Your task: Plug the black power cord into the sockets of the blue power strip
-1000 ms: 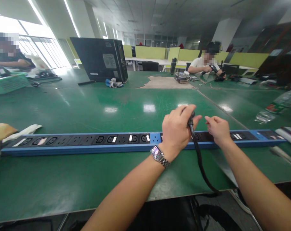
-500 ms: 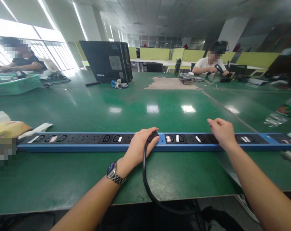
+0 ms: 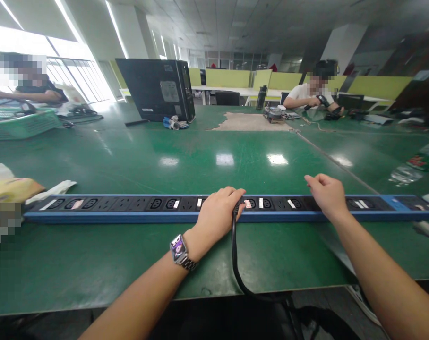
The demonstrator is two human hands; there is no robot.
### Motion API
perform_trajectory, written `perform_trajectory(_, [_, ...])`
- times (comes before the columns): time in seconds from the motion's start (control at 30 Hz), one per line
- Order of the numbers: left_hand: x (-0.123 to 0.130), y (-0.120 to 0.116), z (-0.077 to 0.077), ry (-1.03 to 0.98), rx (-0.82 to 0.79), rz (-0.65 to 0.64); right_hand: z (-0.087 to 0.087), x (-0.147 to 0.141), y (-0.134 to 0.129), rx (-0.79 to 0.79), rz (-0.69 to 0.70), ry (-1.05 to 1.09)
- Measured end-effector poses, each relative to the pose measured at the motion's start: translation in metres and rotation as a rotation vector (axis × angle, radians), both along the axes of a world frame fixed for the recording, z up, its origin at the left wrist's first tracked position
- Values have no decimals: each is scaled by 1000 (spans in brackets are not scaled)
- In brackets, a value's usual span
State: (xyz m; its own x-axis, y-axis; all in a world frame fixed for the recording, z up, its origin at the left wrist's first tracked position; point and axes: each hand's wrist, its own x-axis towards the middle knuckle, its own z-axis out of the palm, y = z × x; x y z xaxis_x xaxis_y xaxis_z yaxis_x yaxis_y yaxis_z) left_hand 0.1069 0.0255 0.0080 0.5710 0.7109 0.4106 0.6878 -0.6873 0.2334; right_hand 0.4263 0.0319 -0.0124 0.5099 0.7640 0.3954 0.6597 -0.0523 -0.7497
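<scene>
A long blue power strip [image 3: 122,216] with black sockets and small white and pink labels lies across the table in front of me. My left hand [image 3: 219,208], with a watch on its wrist, is closed around a black plug [image 3: 240,203] over the middle of the strip. The plug's prongs are hidden, so I cannot tell whether it is seated in a socket. Its thick black cable [image 3: 235,255] runs down over the table's front edge. My right hand [image 3: 328,193] is held closed above the right part of the strip, its fingers curled, with nothing visible in them.
Farther back on the green table [image 3: 147,156] stand a black computer case [image 3: 154,89] and blue-white gloves [image 3: 175,123]. A green basket [image 3: 23,125] is at the left, a plastic bottle [image 3: 418,160] at the right. Two people sit across the table.
My left hand has shifted right along the strip with the plug, and the cable has swung right with it. My right hand has hardly moved.
</scene>
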Motion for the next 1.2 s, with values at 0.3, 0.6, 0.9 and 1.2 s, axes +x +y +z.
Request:
perform_trajectory(0.3, [-12, 2, 2, -36, -89, 21, -1, -1, 0, 11, 3, 9])
perform_trajectory(0.6, [-24, 6, 15, 152, -139, -53, -4, 2, 2, 28, -3, -10])
perform_trajectory(0.9, [-15, 6, 31, 275, -102, -48, -5, 3, 2, 32, -18, -98])
perform_trajectory(1.2, [-10, 3, 43, 367, -99, -25, -4, 2, 2, 37, -12, -72])
